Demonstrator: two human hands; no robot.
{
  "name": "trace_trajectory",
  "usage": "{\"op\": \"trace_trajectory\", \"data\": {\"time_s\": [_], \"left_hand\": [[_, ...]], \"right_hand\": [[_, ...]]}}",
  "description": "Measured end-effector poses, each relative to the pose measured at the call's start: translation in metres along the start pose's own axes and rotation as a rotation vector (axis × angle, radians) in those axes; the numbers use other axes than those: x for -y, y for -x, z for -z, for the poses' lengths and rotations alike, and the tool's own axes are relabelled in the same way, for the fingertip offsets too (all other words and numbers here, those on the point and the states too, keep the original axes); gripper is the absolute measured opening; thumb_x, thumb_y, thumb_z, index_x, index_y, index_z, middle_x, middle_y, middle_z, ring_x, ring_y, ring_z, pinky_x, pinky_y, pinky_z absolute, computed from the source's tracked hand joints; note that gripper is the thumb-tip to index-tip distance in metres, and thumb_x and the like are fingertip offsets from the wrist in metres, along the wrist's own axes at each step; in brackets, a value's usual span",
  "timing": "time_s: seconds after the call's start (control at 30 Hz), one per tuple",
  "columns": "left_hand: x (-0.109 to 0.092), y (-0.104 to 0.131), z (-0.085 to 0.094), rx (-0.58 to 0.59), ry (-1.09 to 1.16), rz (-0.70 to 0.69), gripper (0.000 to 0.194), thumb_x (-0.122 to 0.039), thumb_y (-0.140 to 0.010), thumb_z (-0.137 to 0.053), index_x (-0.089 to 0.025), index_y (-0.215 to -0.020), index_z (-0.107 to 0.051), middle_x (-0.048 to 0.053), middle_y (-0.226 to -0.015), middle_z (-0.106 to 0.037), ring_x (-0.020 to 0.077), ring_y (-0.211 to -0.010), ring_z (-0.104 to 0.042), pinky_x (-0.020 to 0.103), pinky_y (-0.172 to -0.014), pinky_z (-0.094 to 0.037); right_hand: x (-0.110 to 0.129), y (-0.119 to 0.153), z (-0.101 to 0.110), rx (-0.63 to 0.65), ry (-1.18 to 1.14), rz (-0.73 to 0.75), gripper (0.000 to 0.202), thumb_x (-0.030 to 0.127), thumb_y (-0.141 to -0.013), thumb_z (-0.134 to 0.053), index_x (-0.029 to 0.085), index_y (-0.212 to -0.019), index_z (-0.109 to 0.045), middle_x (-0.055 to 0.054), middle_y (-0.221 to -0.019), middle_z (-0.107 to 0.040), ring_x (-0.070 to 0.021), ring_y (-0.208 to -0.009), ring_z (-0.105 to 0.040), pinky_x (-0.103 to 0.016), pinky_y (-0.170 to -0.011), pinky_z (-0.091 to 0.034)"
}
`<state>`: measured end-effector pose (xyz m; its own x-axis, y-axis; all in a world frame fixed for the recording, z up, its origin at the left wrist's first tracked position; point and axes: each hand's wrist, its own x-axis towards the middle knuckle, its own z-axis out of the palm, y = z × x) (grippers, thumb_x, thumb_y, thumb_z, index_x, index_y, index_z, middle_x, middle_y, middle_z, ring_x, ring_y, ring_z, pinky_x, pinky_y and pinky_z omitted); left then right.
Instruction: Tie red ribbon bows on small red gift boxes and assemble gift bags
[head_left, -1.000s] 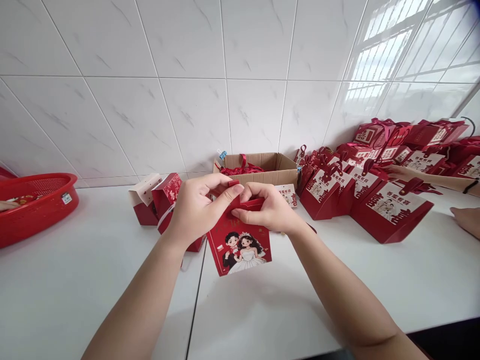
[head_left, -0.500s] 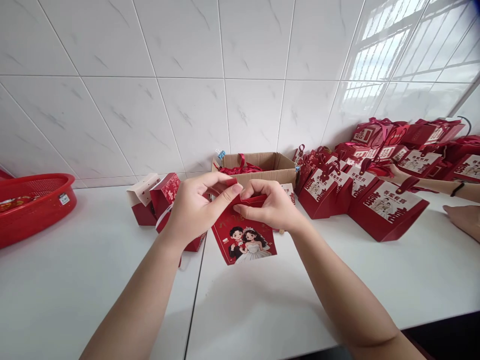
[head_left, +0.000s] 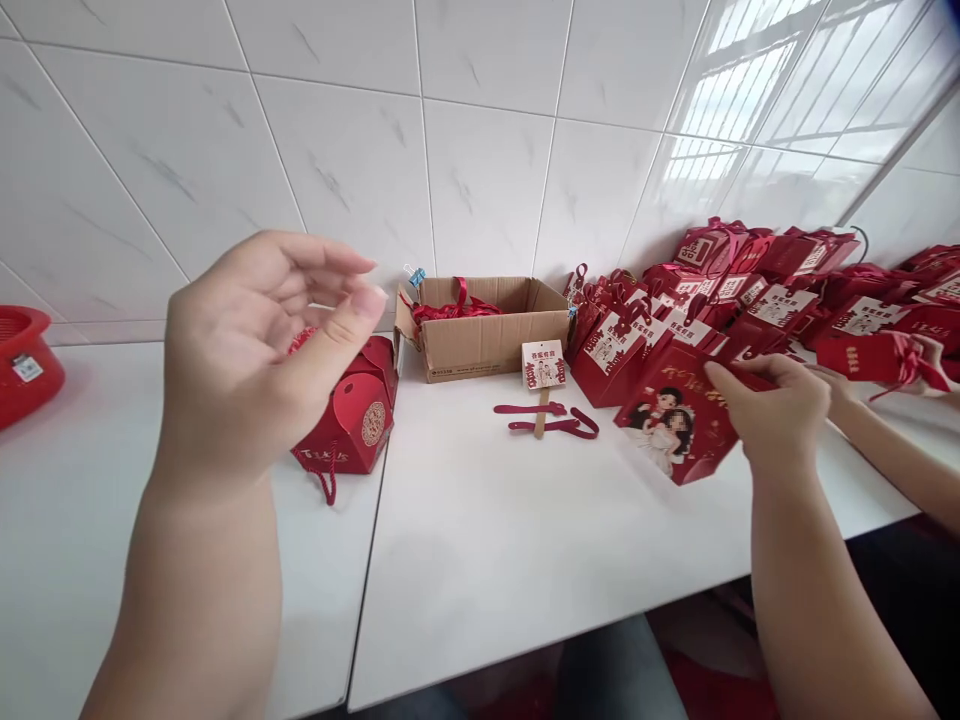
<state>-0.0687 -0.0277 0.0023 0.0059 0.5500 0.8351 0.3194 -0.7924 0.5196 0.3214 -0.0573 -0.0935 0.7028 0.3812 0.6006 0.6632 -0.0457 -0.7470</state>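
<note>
Raised over the left side of the table, my left hand (head_left: 247, 350) is empty, its fingers loosely curved and a gap left between thumb and fingertips. Behind it stands a red gift box (head_left: 352, 425) with a round gold emblem and a red cord, partly covered by the hand. On the right, my right hand (head_left: 780, 410) pinches the top edge of a red paper gift box (head_left: 679, 425) printed with a cartoon bride and groom. That box is tilted in the air before the rows of finished-looking boxes.
An open cardboard carton (head_left: 495, 345) holding red ribbons stands against the tiled wall. In front lie dark red straps (head_left: 555, 425) and a small printed card (head_left: 544, 368). Red gift boxes (head_left: 780, 305) are piled at right, where another person's forearm (head_left: 870, 450) reaches in. A red basket (head_left: 26, 365) is far left.
My left hand has let go of the red paper gift box and moved left and up. My right hand has carried the box to the right. The view has turned rightward.
</note>
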Motion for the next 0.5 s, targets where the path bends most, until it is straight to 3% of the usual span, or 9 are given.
{"op": "trace_trajectory", "data": {"time_s": [0.07, 0.17, 0.2, 0.3, 0.37, 0.43, 0.5], "left_hand": [[0.0, 0.0, -0.002, 0.008, 0.013, -0.004, 0.021, -0.02, -0.077, -0.072, -0.016, -0.097, -0.071, 0.003, -0.081, -0.068, 0.0138, -0.078, -0.065, 0.022, -0.066, -0.052], [0.0, 0.0, -0.003, 0.013, 0.008, -0.011, 0.021, -0.02, -0.076, -0.072, -0.016, -0.097, -0.071, 0.003, -0.081, -0.068, 0.0136, -0.078, -0.065, 0.022, -0.065, -0.051], [0.0, 0.0, -0.003, 0.012, 0.001, -0.014, 0.021, -0.02, -0.076, -0.072, -0.015, -0.097, -0.071, 0.003, -0.081, -0.068, 0.0139, -0.078, -0.065, 0.022, -0.064, -0.051], [0.002, 0.001, -0.001, 0.008, -0.012, -0.015, 0.023, -0.021, -0.076, -0.072, -0.016, -0.098, -0.071, 0.004, -0.081, -0.068, 0.0146, -0.078, -0.065, 0.023, -0.064, -0.051], [0.005, 0.002, 0.0, -0.009, -0.009, -0.019, 0.023, -0.021, -0.076, -0.072, -0.016, -0.099, -0.071, 0.003, -0.082, -0.068, 0.0145, -0.078, -0.065, 0.022, -0.063, -0.05], [0.009, 0.002, 0.0, -0.024, 0.009, -0.025, 0.023, -0.022, -0.076, -0.072, -0.015, -0.099, -0.071, 0.003, -0.082, -0.068, 0.0145, -0.077, -0.065, 0.022, -0.062, -0.05], [0.013, 0.001, 0.0, -0.029, 0.029, -0.031, 0.023, -0.021, -0.076, -0.072, -0.014, -0.098, -0.071, 0.004, -0.081, -0.069, 0.0146, -0.076, -0.065, 0.023, -0.061, -0.049]], "right_hand": [[-0.022, -0.007, 0.0, -0.108, 0.062, -0.011, 0.02, 0.026, -0.06, -0.075, 0.023, -0.062, -0.055, -0.008, -0.073, -0.064, -0.0221, -0.07, -0.057, -0.038, -0.077, -0.045], [-0.044, -0.004, -0.009, -0.037, 0.112, -0.014, 0.016, 0.031, -0.068, -0.068, 0.022, -0.07, -0.055, -0.008, -0.079, -0.064, -0.0239, -0.075, -0.059, -0.04, -0.083, -0.045], [-0.05, 0.001, -0.012, -0.071, 0.12, -0.019, 0.017, 0.033, -0.07, -0.067, 0.021, -0.077, -0.057, -0.007, -0.082, -0.064, -0.0239, -0.077, -0.06, -0.041, -0.082, -0.046], [-0.069, 0.021, -0.012, -0.127, 0.073, 0.017, 0.062, 0.044, -0.067, -0.07, 0.015, -0.117, -0.05, -0.013, -0.107, -0.061, -0.0257, -0.091, -0.06, -0.04, -0.078, -0.05], [-0.082, 0.036, -0.003, -0.148, 0.135, 0.004, 0.088, 0.052, -0.059, -0.074, 0.01, -0.13, -0.042, -0.019, -0.121, -0.054, -0.0297, -0.1, -0.057, -0.042, -0.076, -0.051], [-0.094, 0.051, 0.007, -0.064, 0.219, -0.051, 0.096, 0.057, -0.055, -0.076, 0.009, -0.132, -0.042, -0.021, -0.123, -0.051, -0.031, -0.095, -0.058, -0.043, -0.069, -0.052], [-0.103, 0.062, 0.013, 0.078, 0.215, -0.064, 0.095, 0.057, -0.053, -0.077, 0.01, -0.13, -0.045, -0.021, -0.122, -0.052, -0.0264, -0.08, -0.061, -0.04, -0.061, -0.052]]}}
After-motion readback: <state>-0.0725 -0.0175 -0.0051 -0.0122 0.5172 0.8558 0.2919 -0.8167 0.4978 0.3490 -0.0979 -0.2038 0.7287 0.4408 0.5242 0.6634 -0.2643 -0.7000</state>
